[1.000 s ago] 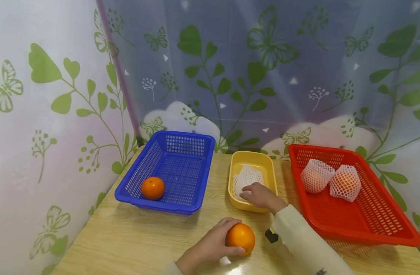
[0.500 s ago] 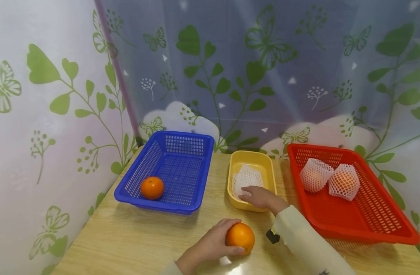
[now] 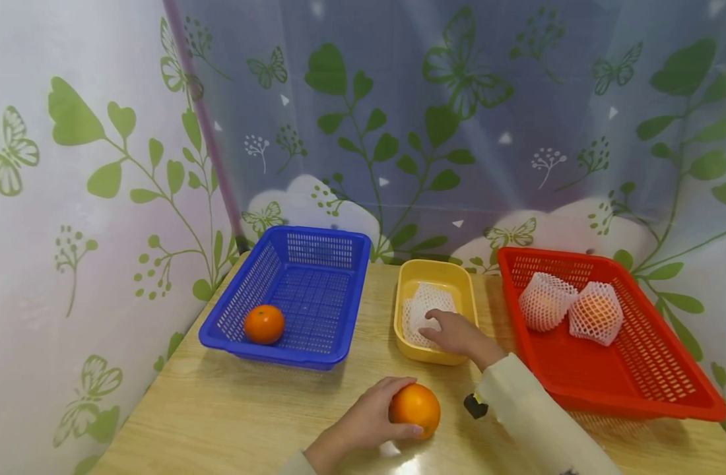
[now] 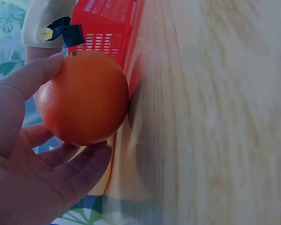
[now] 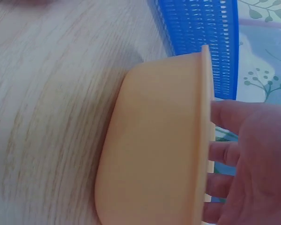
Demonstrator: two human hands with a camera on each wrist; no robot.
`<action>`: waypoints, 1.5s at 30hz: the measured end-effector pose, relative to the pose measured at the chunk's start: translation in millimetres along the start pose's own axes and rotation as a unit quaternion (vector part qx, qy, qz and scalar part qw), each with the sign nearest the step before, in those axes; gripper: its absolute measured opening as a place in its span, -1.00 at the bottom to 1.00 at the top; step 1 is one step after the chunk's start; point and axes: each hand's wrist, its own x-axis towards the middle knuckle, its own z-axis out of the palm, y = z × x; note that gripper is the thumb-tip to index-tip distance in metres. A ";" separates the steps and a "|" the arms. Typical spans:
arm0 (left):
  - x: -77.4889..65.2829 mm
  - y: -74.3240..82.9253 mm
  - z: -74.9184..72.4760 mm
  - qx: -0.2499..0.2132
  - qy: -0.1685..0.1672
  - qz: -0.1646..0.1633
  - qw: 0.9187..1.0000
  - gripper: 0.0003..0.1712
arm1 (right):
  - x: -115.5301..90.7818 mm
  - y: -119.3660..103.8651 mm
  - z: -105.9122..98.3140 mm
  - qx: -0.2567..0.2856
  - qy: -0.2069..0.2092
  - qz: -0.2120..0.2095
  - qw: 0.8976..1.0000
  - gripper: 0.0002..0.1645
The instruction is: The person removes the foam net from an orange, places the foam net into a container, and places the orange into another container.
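My left hand grips an orange from its left side, the fruit on the wooden table near the front. In the left wrist view, the thumb lies along one side of the orange and the fingers curl under the other. My right hand is over the yellow bin, fingers apart and bent down near the white foam net sleeves lying in it. From the right wrist, the bin's wall hides the fingertips of that hand.
A blue basket with one orange stands at left. The red basket at right has two net-wrapped fruits, one wrapped fruit beside another wrapped fruit. A patterned curtain hangs behind the table.
My right hand has shifted slightly up and to the right, its fingers spreading over the foam nets, which stay in the bin. The left hand and its orange have hardly moved.
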 end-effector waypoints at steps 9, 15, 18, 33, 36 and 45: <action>-0.4 -0.3 0.3 -0.006 0.004 0.002 1.000 -0.15 | -2.8 -4.7 -3.8 -0.009 0.046 -0.015 0.999 -0.47; -1.4 -1.6 -2.1 -0.029 0.016 0.020 0.999 -0.15 | -7.6 -16.0 -0.7 0.014 0.072 -0.052 0.996 -0.51; -2.6 -1.6 -5.0 -0.030 0.018 0.026 0.999 -0.16 | -10.3 -22.0 2.1 0.039 0.078 -0.077 0.993 -0.46; -19.9 -9.7 -32.4 -0.011 -0.048 0.052 0.997 -0.22 | -4.2 -65.3 8.5 0.054 0.095 -0.150 0.983 -0.25; -25.2 -9.5 -43.5 -0.014 -0.069 0.065 0.995 -0.24 | -1.8 -71.2 14.1 0.063 0.090 -0.150 0.983 -0.23; -38.0 -4.9 -84.9 -0.085 -0.157 0.096 0.979 -0.35 | 2.2 -87.3 33.7 0.087 0.111 -0.173 0.975 -0.21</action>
